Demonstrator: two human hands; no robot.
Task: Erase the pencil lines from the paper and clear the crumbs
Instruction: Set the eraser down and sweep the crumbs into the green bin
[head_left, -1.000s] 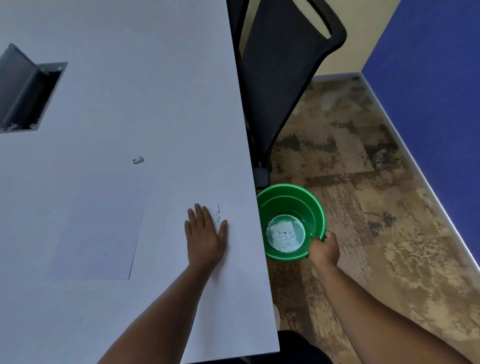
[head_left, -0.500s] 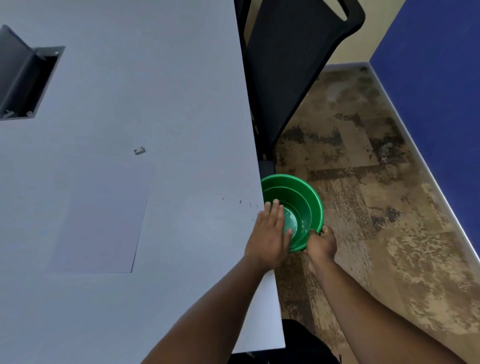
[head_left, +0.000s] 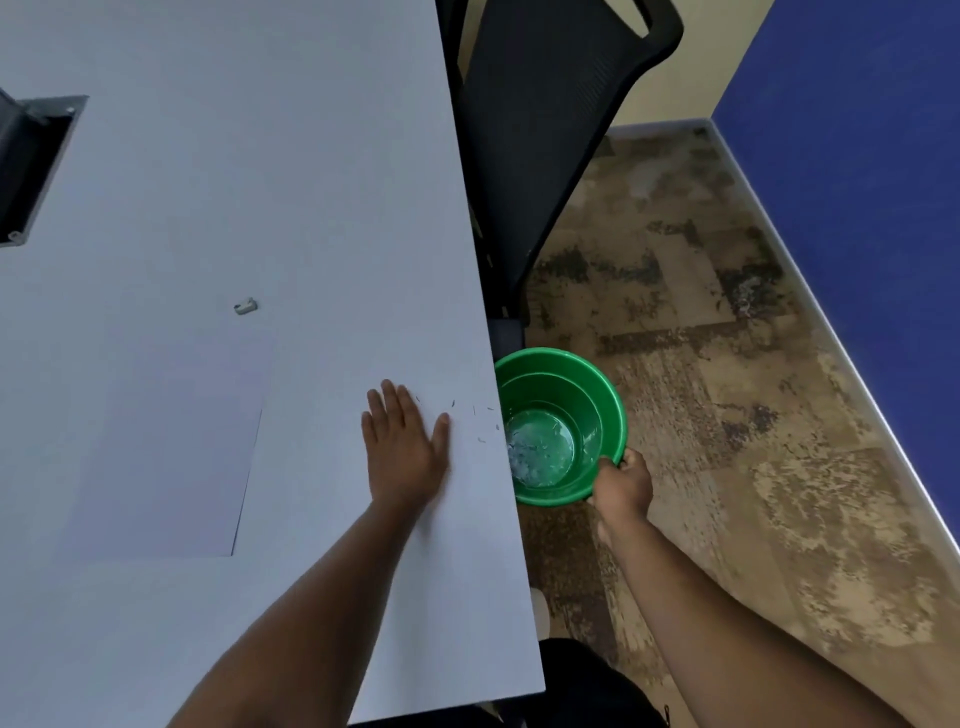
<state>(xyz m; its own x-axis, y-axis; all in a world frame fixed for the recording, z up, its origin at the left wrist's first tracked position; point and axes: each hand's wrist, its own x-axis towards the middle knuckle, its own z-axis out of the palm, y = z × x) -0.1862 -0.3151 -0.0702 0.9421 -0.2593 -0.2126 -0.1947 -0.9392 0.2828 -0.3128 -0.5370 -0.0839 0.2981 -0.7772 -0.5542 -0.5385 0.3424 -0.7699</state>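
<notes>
My left hand (head_left: 404, 447) lies flat on the white table (head_left: 260, 156), fingers spread, holding nothing. Several dark eraser crumbs (head_left: 480, 421) are scattered between it and the table's right edge. My right hand (head_left: 623, 480) grips the rim of a green bucket (head_left: 610, 395) held just below that edge; pale crumbs lie in its bottom. A white sheet of paper (head_left: 171, 447) rests on the table to the left of my left hand. A small eraser (head_left: 245, 306) sits above the paper.
A black mesh chair (head_left: 550, 130) stands right behind the bucket against the table edge. A dark cable hatch (head_left: 31, 166) is cut into the table at far left. Patterned carpet (head_left: 727, 415) and a blue wall (head_left: 857, 156) lie to the right.
My left hand swept right over the table edge above the bucket, then came back left onto the table. A few crumbs now lie near the edge. The bucket stayed held in place.
</notes>
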